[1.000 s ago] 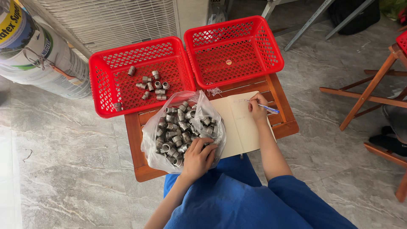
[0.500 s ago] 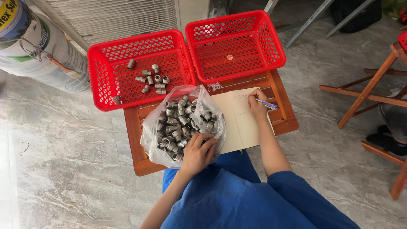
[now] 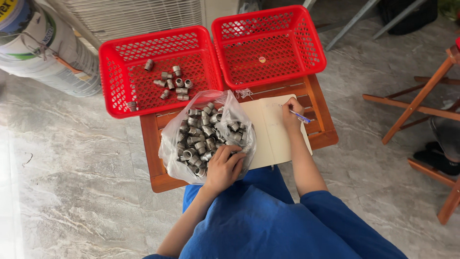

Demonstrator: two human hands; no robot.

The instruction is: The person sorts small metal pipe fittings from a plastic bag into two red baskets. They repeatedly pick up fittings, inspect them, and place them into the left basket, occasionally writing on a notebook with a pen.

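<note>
A clear plastic bag (image 3: 167,144) full of several small grey metal fittings (image 3: 203,132) lies on a low wooden table (image 3: 152,144). My left hand (image 3: 224,165) rests in the bag's near side, fingers curled over the fittings. My right hand (image 3: 291,111) holds a blue pen (image 3: 299,115) with its tip on an open notebook (image 3: 270,132) beside the bag. Two red plastic baskets stand at the table's far edge: the left basket (image 3: 115,91) holds several loose fittings, the right basket (image 3: 273,19) holds one small round piece.
A large white drum (image 3: 38,48) stands at the far left on the marble floor. A louvred white unit (image 3: 129,14) is behind the baskets. Wooden chair legs (image 3: 421,105) and dark shoes (image 3: 438,160) are at the right.
The view has shifted slightly. My left hand has closed a little more over the fittings in the bag. My right hand stays on the notebook with the pen.
</note>
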